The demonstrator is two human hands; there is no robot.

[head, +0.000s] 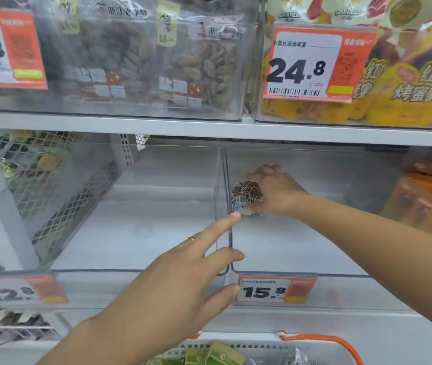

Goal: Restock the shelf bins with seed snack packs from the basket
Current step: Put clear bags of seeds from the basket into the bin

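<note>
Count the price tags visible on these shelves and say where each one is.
4. The 24.8 tag hangs upper right, a tag cut off at the frame edge upper left, the 12.8 tag lower left, and the 15.8 tag fronts the bin holding the seed pack. Others may lie outside view.

We count four price tags [317, 63], two hands [178, 272], one seed pack [246, 193], and one basket [315, 343].

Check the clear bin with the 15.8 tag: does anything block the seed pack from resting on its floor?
Nothing visible does. The right hand holds the seed pack inside the bin, whose floor shows bare.
</note>
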